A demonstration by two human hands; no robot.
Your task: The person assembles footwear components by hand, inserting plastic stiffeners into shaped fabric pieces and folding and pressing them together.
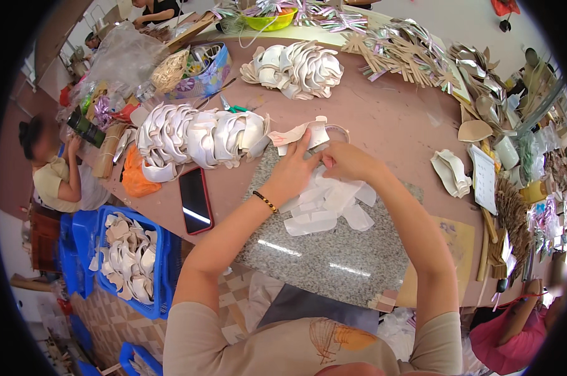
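Observation:
My left hand [293, 172] reaches over the granite slab [290, 263], its fingers stretched against a curved cream piece [290, 135] with reddish marks on one side. Close beside it, my right hand [349, 161] has bent, closed fingers; whatever is between them is hidden. A ring that looks like a tape roll [338, 133] lies just beyond the right hand. Below both hands, thin white translucent pieces [321, 210] overlap on the slab. Left of the hands stretches a row of stacked curved white pieces [199, 136], and a similar stack [296, 67] sits farther back.
A phone [196, 200] lies left of the slab, near green-handled scissors [233, 108]. The blue basket [161, 269] on the left holds cream pieces. A patterned basket [208, 75] stands behind. Clutter lines the right edge, beside a nested white stack [451, 172]. Other people sit left and right.

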